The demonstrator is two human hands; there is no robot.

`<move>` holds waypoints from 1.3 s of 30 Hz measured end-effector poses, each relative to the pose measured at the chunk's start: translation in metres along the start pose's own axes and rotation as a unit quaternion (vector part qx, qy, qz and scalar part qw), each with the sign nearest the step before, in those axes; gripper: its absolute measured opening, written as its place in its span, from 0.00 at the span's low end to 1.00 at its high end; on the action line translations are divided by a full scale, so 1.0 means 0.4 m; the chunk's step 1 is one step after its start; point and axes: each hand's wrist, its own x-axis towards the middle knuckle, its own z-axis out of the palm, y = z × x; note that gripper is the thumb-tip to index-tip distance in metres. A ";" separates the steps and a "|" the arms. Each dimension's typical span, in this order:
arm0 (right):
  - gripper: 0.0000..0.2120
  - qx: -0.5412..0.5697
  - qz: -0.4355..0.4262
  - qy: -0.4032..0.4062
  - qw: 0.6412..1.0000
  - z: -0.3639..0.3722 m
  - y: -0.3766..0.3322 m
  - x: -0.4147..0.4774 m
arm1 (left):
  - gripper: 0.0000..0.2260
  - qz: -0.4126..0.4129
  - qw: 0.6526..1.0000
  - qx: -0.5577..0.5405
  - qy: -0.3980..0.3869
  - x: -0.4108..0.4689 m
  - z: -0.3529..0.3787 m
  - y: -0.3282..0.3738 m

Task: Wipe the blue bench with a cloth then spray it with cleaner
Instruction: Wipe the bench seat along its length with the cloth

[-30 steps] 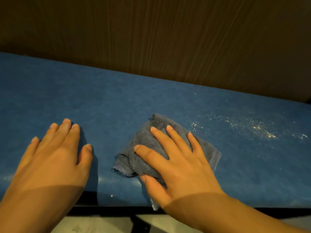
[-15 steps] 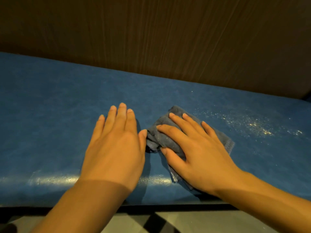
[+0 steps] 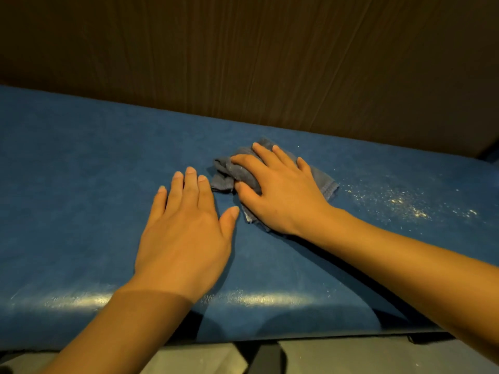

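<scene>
The blue bench (image 3: 81,184) runs across the whole view, its padded top facing me. A crumpled grey cloth (image 3: 232,174) lies on it right of centre, pinned under my right hand (image 3: 280,195), which presses flat on it with fingers spread. My left hand (image 3: 186,233) rests palm down on the bare bench just left of the cloth, holding nothing, thumb near the cloth's edge. White specks of dust (image 3: 399,201) are scattered on the bench to the right of the cloth. No spray bottle is in view.
A dark brown wood-grain wall (image 3: 270,63) rises right behind the bench. The bench's front edge (image 3: 243,298) curves down with a shiny highlight; a pale floor (image 3: 351,357) and a dark frame part show below it.
My right hand has slid the cloth away from the front edge, toward the wall. My left hand moved from the left to lie beside the cloth.
</scene>
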 end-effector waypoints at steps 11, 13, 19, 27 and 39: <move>0.21 -0.011 0.026 0.013 1.000 0.013 0.051 0.224 | 0.39 -0.012 0.999 0.024 -0.021 0.003 0.006 0.006; 0.20 -0.005 0.024 0.019 1.000 0.003 0.064 0.252 | 0.39 -0.014 0.999 0.025 -0.021 0.006 0.009 0.007; 0.19 0.001 0.031 0.007 0.999 -0.021 0.107 0.263 | 0.33 -0.017 0.999 0.024 -0.021 0.003 0.013 0.004; 0.20 0.010 0.070 0.017 0.997 -0.024 0.081 0.151 | 0.32 0.000 1.000 0.008 -0.018 -0.003 0.002 -0.001; 0.22 0.010 0.153 0.045 0.987 -0.013 -0.028 -0.083 | 0.29 0.031 0.999 -0.029 -0.017 0.000 0.008 -0.014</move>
